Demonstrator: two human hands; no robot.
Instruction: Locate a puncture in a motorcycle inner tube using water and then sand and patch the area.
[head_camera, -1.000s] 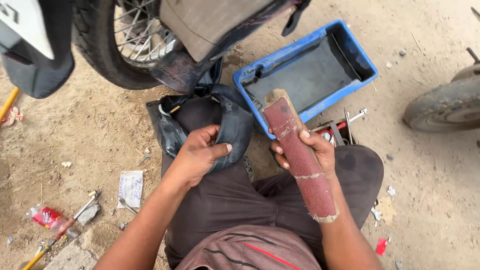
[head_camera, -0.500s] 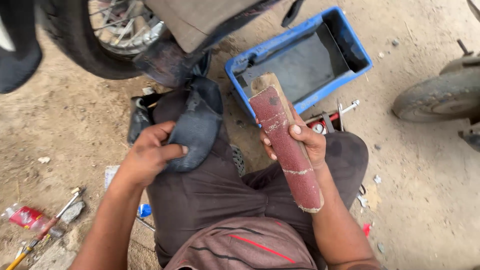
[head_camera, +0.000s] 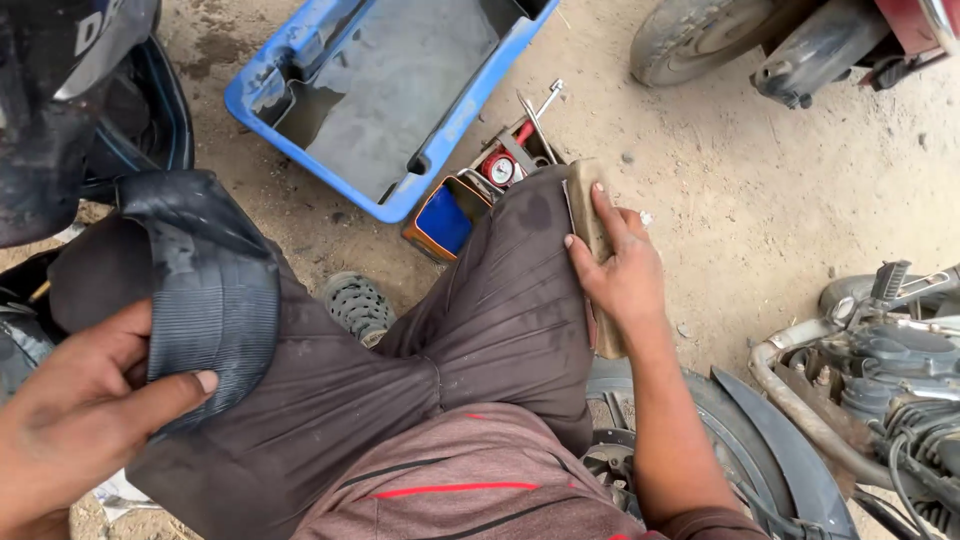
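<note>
Currently | left hand (head_camera: 85, 415) pinches folded black rubber inner tube (head_camera: 205, 290) over knee | right hand (head_camera: 625, 275) clasps sandpaper-wrapped wooden block (head_camera: 592, 215) beside thigh | risk: loose thumb grip, tube may unfold and slip to ground

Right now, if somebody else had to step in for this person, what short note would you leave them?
Left hand: grips a folded black rubber inner tube over the left knee.
Right hand: presses a sandpaper-wrapped wooden block against the right thigh, off the tube.
Nearby: blue plastic tub of water in front, small open toolbox beside it.
Done: tube out and in hand.
Left: no rubbing under way; block and tube are apart.
</note>
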